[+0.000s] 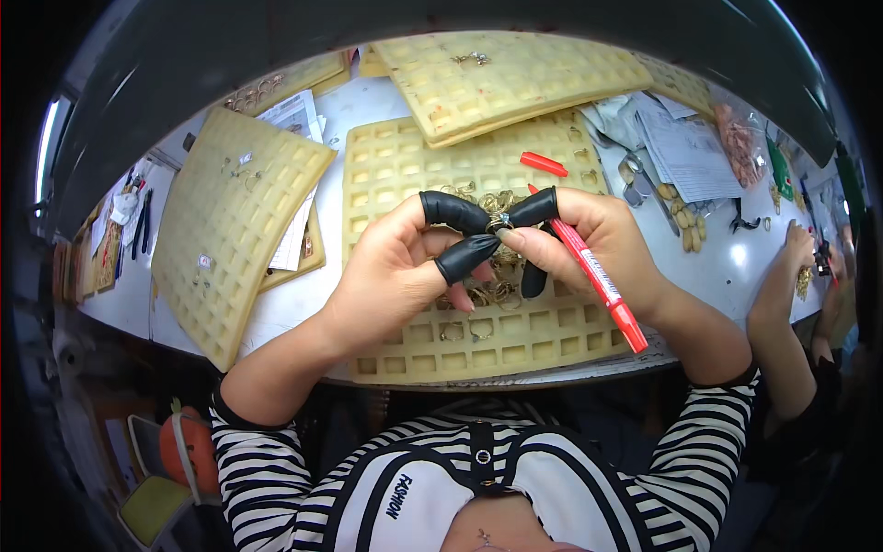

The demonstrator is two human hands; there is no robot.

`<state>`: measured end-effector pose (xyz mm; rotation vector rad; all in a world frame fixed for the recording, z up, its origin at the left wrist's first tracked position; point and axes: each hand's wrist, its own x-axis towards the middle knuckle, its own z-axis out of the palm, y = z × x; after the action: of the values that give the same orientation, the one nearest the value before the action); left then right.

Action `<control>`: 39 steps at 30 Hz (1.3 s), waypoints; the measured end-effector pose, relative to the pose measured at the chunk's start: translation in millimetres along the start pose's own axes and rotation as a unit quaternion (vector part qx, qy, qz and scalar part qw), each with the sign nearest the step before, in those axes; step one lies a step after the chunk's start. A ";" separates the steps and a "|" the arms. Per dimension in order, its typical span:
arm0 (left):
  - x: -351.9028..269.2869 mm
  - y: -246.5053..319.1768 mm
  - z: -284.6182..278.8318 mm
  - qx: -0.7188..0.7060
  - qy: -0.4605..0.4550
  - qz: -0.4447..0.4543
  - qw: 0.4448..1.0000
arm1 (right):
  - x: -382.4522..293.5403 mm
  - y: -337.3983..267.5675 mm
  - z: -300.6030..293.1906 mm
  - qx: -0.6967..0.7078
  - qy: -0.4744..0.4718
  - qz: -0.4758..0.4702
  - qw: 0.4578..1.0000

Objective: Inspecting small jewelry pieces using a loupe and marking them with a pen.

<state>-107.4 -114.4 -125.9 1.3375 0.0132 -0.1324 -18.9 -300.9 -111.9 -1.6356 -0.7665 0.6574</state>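
Both my hands meet over a pale yellow gridded tray [407, 165], pinching one small ring [499, 222] with a bluish stone. Black finger cots cover the thumb and index finger of my left hand [393, 265]. My right hand [600, 241] wears black cots on two fingers, while its thumb is bare. A red marker pen [597, 276] lies slantwise in my right hand, its lower end toward my wrist. Beneath the fingers, a heap of gold-coloured rings [503, 200] is partly hidden. Several more rings [481, 330] stand in the tray's slots. A loose red pen cap [543, 164] rests on the tray.
More gridded trays lie at the back [510, 76] and at left [241, 186], some over papers. To the right are printed sheets [683, 148], metal tweezers [659, 200], beige finger cots [690, 228] and a plastic bag [741, 141]. Another person's hand [799, 245] works at far right. A dark lamp hood [441, 15] arches above.
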 end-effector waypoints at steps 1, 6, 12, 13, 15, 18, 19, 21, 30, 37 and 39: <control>0.2 0.5 -0.6 0.010 0.002 -0.017 1.000 | -0.3 -1.3 0.1 0.005 -0.002 0.007 1.000; -3.8 -1.9 2.1 0.087 0.007 0.029 0.996 | -3.2 9.5 -0.8 -0.231 0.037 -0.104 0.967; -6.7 -12.7 0.3 0.302 0.038 0.139 0.942 | -6.2 18.9 2.1 -0.372 0.124 -0.364 0.845; -6.0 -16.9 -0.4 0.325 0.037 0.175 0.929 | -8.0 18.5 -0.9 -0.382 0.106 -0.360 0.844; -5.0 -18.3 0.0 0.351 0.036 0.185 0.917 | -8.5 16.5 -4.3 -0.383 0.094 -0.349 0.850; -0.3 -15.5 6.1 0.311 0.048 0.197 0.929 | -9.6 5.6 -27.7 -0.354 0.108 -0.286 0.884; -1.7 -10.1 7.0 0.311 0.053 0.175 0.933 | -8.9 3.3 -39.7 -0.337 0.116 -0.237 0.904; -2.1 -12.6 -0.1 0.304 0.069 0.198 0.929 | -8.6 -2.8 -60.5 -0.277 0.136 -0.125 0.943; 7.2 -13.1 -5.2 0.354 0.105 0.245 0.896 | -32.4 28.9 -89.1 -0.339 0.079 -0.031 0.937; 11.0 -9.0 -5.4 0.360 0.103 0.248 0.893 | -30.6 28.9 -82.3 -0.491 0.088 -0.051 0.865; 11.4 -9.7 -5.8 0.366 0.106 0.251 0.890 | -32.0 21.4 -79.9 -0.515 0.083 -0.041 0.852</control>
<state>-96.7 -112.0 -137.6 2.0588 -0.2178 0.5014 25.0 -377.8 -117.4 -2.5586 -1.1497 -0.0307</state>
